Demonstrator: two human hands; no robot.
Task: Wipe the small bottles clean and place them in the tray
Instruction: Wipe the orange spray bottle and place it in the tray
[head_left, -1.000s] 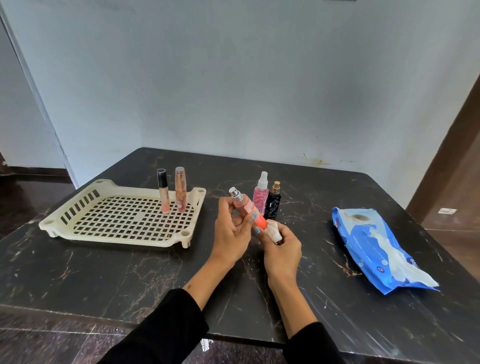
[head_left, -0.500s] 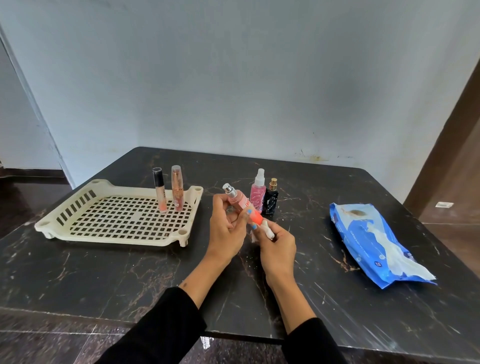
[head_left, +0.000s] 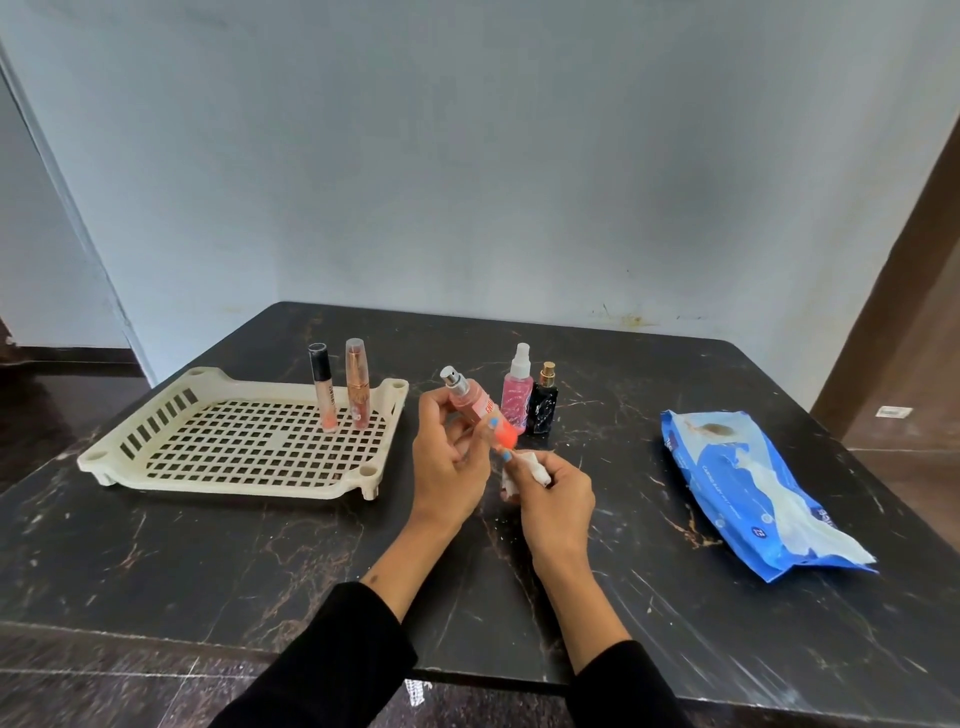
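The left hand (head_left: 447, 457) gripped a small orange spray bottle (head_left: 480, 410), fingers curled round its lower half, holding it tilted above the dark marble table (head_left: 208, 561) with the silver nozzle pointing up and to the left. The right hand (head_left: 556, 493) pinched a crumpled white wipe (head_left: 527, 467) just beside the bottle's base — whether cloth and bottle touched could not be told. Behind the hands stood two more bottles on the table, a pink spray bottle (head_left: 517, 397) and a black perfume bottle (head_left: 544, 405), close together. To the left sat the cream slotted tray (head_left: 156, 415), and two slim tubes stood upright in its far right corner — a black-capped tube (head_left: 323, 387) and a rose-capped tube (head_left: 357, 384). Well apart on the right lay a blue wipes packet (head_left: 748, 483). Black sleeves (head_left: 332, 660) covered both forearms.
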